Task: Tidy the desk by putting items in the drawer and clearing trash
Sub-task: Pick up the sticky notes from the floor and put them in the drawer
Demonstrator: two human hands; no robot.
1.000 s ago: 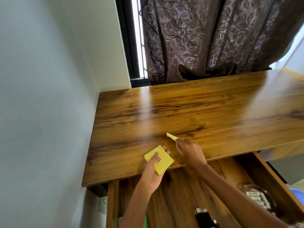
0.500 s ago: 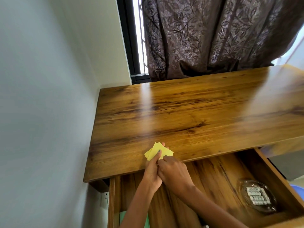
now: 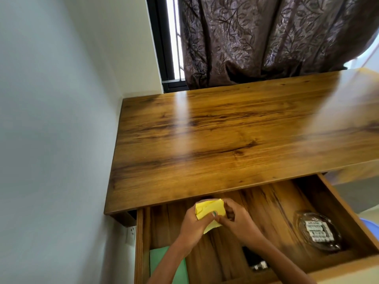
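Both hands, left hand [image 3: 193,223] and right hand [image 3: 239,221], grip yellow sticky notes [image 3: 209,210]; no legible writing.

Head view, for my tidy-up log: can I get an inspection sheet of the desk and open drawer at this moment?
Surface: wooden desk top, glossy, nothing seen on it.
Job's things: yellow sticky notes held over the open drawer.
Clutter: inside the drawer, a clear wrapped packet at right, a green sheet at front left, a dark object near the front, too blurred to identify.
Hands: left hand grips the notes; right hand holds them with curled fingers.
Cables: nothing seen.
Surroundings: pale wall, patterned curtain, wall socket below the desk.
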